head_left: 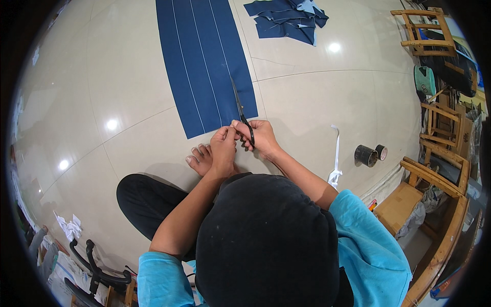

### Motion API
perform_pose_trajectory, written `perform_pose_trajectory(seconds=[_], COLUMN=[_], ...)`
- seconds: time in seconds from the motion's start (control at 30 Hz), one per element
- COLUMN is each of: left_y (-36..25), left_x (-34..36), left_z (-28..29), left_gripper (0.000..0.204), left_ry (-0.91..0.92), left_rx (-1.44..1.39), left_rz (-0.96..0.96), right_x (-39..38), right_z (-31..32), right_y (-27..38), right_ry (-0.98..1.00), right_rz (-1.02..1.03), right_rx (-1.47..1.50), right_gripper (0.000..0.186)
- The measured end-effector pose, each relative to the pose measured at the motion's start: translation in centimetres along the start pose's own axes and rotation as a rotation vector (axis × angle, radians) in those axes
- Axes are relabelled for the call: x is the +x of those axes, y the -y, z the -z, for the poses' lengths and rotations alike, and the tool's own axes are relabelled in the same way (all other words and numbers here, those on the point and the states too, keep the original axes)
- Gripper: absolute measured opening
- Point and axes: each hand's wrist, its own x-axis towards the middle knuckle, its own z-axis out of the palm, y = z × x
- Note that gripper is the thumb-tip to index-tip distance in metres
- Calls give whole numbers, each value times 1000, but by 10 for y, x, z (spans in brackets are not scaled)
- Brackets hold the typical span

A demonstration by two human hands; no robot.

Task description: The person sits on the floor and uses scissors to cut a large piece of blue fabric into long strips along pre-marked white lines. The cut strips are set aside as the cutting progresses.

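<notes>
A long dark blue cloth (197,66) with several pale lines along it lies flat on the floor in front of me. My right hand (262,138) is closed around the black handles of a pair of scissors (238,100). The blades point away from me and lie over the right part of the cloth, near its closest edge. My left hand (223,147) is beside it, its thumb and fingers pinched together next to my right thumb, just at the cloth's near edge. What the pinch holds, if anything, is too small to make out.
Crumpled blue cloth pieces (286,23) lie at the far right. A white strip (336,153), a black cylinder (365,155) and a tape roll (381,152) are on the floor to the right. Wooden frames (440,174) line the right side. A black chair base (97,271) stands lower left.
</notes>
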Motion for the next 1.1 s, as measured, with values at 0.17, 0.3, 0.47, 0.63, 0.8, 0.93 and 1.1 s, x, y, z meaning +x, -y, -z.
perform_pose_trajectory(seconds=[0.17, 0.3, 0.47, 0.63, 0.8, 0.93, 1.1], left_y=[5, -1, -4, -3, -1, -1, 2], left_x=[3, -1, -4, -3, -3, -3, -6], left_z=[0, -2, -2, -2, -1, -1, 1], left_gripper=[27, 27, 27, 26, 26, 26, 26], left_ry=[-29, -16, -5, -1, 3, -1, 6], left_rx=[7, -1, -2, -9, -6, 1, -1], left_rz=[-72, -39, -24, -28, -38, -39, -31], right_x=[3, 4, 11, 14, 16, 17, 11], right_z=[-4, -8, -6, -8, -8, -8, -9], right_y=[15, 24, 23, 21, 19, 18, 16], right_ry=[40, 30, 26, 9, 8, 5, 2], right_rz=[-15, -7, 1, -2, 10, 13, 14], right_rx=[1, 6, -2, -11, -15, -9, -4], right_gripper=[44, 44, 45, 45, 44, 44, 43])
